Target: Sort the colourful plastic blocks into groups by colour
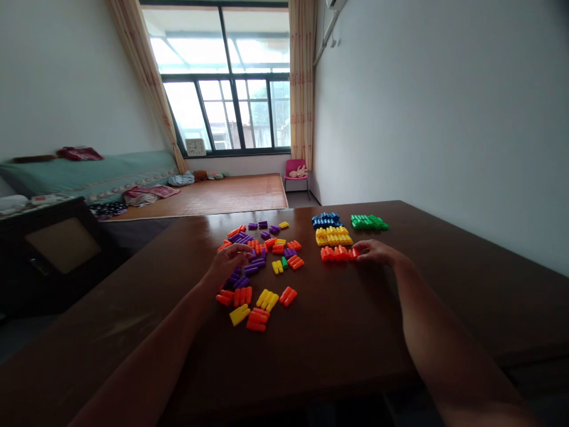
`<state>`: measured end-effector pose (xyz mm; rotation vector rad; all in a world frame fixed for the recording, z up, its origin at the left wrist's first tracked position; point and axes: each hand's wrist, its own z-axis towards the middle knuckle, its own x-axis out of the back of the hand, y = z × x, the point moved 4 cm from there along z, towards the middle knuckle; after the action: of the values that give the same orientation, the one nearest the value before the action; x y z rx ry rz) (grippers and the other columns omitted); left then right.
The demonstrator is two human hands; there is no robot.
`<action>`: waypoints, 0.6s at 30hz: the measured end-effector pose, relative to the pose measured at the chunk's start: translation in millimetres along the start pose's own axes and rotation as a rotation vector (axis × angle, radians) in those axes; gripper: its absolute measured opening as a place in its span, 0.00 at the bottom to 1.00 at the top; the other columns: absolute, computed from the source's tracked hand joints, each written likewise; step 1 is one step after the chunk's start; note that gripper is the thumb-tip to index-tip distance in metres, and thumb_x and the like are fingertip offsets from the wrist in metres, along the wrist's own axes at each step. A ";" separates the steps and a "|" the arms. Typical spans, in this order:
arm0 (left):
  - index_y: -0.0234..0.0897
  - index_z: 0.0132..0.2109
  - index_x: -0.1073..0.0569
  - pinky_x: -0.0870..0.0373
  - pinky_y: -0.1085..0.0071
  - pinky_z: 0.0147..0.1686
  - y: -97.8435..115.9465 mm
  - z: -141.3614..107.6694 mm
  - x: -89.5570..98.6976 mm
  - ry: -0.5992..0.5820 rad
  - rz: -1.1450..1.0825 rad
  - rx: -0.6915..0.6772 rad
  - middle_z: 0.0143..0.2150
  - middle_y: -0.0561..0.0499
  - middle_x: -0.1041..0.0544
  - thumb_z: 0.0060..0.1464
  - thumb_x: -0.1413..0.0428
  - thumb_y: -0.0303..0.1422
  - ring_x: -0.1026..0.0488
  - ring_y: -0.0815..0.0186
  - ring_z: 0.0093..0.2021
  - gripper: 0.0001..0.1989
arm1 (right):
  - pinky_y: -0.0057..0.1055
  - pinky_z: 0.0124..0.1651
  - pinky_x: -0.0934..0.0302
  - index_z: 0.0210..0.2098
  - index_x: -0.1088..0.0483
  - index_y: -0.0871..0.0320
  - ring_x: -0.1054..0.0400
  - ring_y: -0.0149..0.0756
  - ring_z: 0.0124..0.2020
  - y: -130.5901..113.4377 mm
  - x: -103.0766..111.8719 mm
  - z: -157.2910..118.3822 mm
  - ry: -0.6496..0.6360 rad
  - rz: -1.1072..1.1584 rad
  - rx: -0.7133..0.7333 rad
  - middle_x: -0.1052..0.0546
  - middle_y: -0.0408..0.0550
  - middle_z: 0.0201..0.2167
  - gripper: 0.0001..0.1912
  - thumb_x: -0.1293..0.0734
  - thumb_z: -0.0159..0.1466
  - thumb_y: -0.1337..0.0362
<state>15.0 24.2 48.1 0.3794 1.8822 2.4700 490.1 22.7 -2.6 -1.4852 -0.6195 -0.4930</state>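
Note:
My right hand (pixel 376 252) has its thumb and fingers closed on an orange plastic block (pixel 354 253) at the right end of a row of orange blocks (pixel 336 254). Directly behind that row are yellow blocks (pixel 333 236), then blue blocks (pixel 326 220). Green blocks (pixel 370 222) form a separate group farther right. Over the left side of a loose mixed spread is my left hand (pixel 231 258), fingers bent together; what they hold, if anything, is unclear. Purple blocks (pixel 252 268) lie beside its fingertips. Nearer me lie loose yellow blocks (pixel 267 299) and orange blocks (pixel 258 319).
The blocks lie on a dark brown table (pixel 329 356). Beyond its far edge is a low bed (pixel 231 193) beneath a window, with a pink chair (pixel 295 167) to its right. A dark cabinet (pixel 48 255) stands at left, and a white wall (pixel 444 118) runs along the right.

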 end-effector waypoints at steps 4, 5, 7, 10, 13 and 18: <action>0.35 0.37 0.22 0.25 0.64 0.38 -4.8 3.5 0.4 0.008 0.045 -0.023 0.35 0.47 0.20 0.45 0.37 0.45 0.23 0.60 0.39 0.18 | 0.40 0.51 0.36 0.46 0.25 0.57 0.28 0.48 0.46 -4.4 -9.2 3.9 0.000 -0.043 0.020 0.22 0.52 0.45 0.29 0.25 0.45 0.55; 0.35 0.37 0.22 0.25 0.65 0.37 -6.3 4.6 0.9 0.003 0.061 -0.035 0.35 0.47 0.20 0.45 0.38 0.44 0.23 0.61 0.38 0.17 | 0.39 0.51 0.36 0.47 0.25 0.56 0.28 0.48 0.46 -4.8 -10.1 4.4 -0.004 -0.048 0.022 0.22 0.52 0.46 0.30 0.25 0.45 0.55; 0.35 0.38 0.22 0.26 0.67 0.35 -7.8 6.2 3.1 -0.035 0.112 -0.057 0.35 0.47 0.20 0.46 0.38 0.44 0.23 0.62 0.36 0.17 | 0.39 0.50 0.35 0.50 0.27 0.57 0.28 0.47 0.46 -4.9 -10.5 5.4 -0.009 -0.059 0.024 0.23 0.52 0.49 0.33 0.25 0.45 0.55; 0.36 0.39 0.21 0.27 0.70 0.35 -4.3 4.8 7.3 -0.220 0.222 -0.061 0.38 0.48 0.20 0.45 0.38 0.42 0.24 0.62 0.37 0.17 | 0.38 0.45 0.33 0.53 0.30 0.60 0.27 0.45 0.40 -7.7 -6.7 7.7 0.079 -0.108 0.040 0.24 0.55 0.48 0.33 0.27 0.50 0.54; 0.39 0.43 0.21 0.27 0.70 0.38 -0.9 -0.6 10.6 -0.513 0.354 -0.040 0.41 0.48 0.21 0.45 0.38 0.41 0.25 0.61 0.40 0.17 | 0.37 0.42 0.33 0.54 0.31 0.59 0.27 0.41 0.35 -16.6 -1.0 9.2 0.259 -0.173 0.097 0.24 0.56 0.49 0.30 0.31 0.55 0.54; 0.39 0.48 0.23 0.29 0.63 0.48 -13.4 9.1 22.8 -0.335 0.590 -0.155 0.47 0.48 0.22 0.52 0.44 0.41 0.26 0.59 0.45 0.18 | 0.35 0.41 0.33 0.52 0.30 0.60 0.28 0.36 0.32 -30.6 2.8 7.6 0.480 -0.238 0.118 0.23 0.54 0.46 0.23 0.34 0.58 0.58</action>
<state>-7.1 40.1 41.8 1.4148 1.5931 2.6109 471.6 29.2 22.2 -1.1293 -0.4340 -0.9478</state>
